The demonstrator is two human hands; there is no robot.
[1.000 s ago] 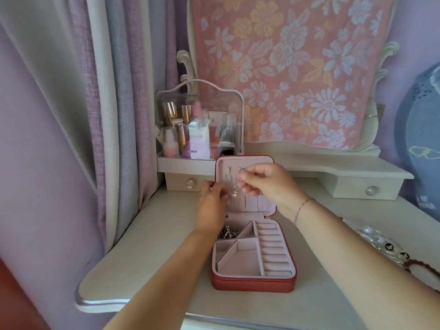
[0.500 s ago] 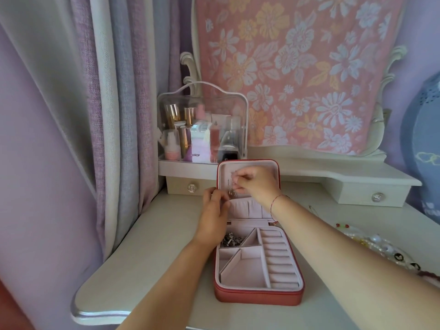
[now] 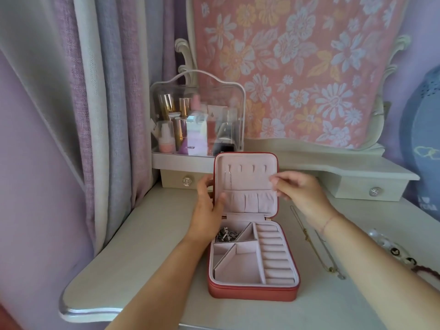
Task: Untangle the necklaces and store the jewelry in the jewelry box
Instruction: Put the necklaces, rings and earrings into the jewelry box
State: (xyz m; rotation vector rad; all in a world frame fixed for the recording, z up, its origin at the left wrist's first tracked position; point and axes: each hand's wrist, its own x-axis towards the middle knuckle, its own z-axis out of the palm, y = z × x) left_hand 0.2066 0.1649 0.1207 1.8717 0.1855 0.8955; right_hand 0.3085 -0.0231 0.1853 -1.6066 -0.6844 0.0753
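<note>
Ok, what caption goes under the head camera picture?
Left hand holds the lid of the open jewelry box, one necklace hung inside; right hand by its edge.

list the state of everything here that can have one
jewelry box: open, lid upright
thin chain: hanging on the lid's leftmost hook
silver jewelry: piled inside, back left
gold necklaces: loose on the table
left hand: grips lid's left edge
right hand: by lid's right edge, grip unclear
drawers: shut

Necklace (image 3: 229, 178): now hangs free on the leftmost hook of the lid (image 3: 252, 186).
Right hand (image 3: 297, 191): has let it go and moved to the lid's right edge.
Left hand (image 3: 208, 206): now grips the lid's left edge.
</note>
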